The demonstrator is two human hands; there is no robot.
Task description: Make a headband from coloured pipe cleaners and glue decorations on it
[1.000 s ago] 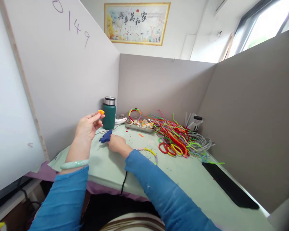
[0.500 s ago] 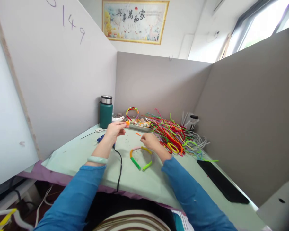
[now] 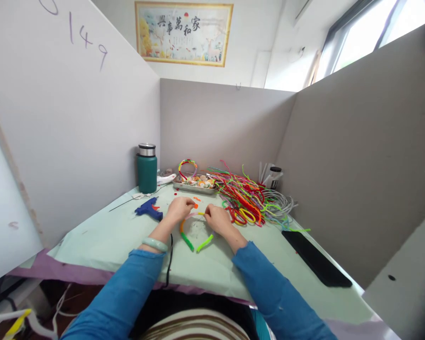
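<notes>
Above the upper left of a headband (image 3: 187,242) wrapped in green, orange, pink, yellow and lime fuzzy stem, my left hand (image 3: 179,210) pinches a small orange piece (image 3: 196,206). My right hand (image 3: 218,219) has its fingers closed on the yellow stretch at the headband's top right, and covers part of that side. The headband lies on the pale green table cover, its two ends toward me. A little orange scrap (image 3: 197,199) lies just beyond my fingers. Left of my left hand rests a blue glue gun (image 3: 148,208), its black cord (image 3: 170,264) running toward me.
A metal tray (image 3: 194,190) of small pieces stands at the back, a finished colourful headband (image 3: 188,162) on it. A heap of pipe cleaners (image 3: 241,193) spreads right of it. A green bottle (image 3: 147,174) stands left; a black slab (image 3: 315,257) lies right. Grey partitions enclose the table.
My left hand has come down and toward the headband with the orange piece, uncovering the glue gun. My right hand has moved onto the headband's top right. The camera view has shifted slightly right.
</notes>
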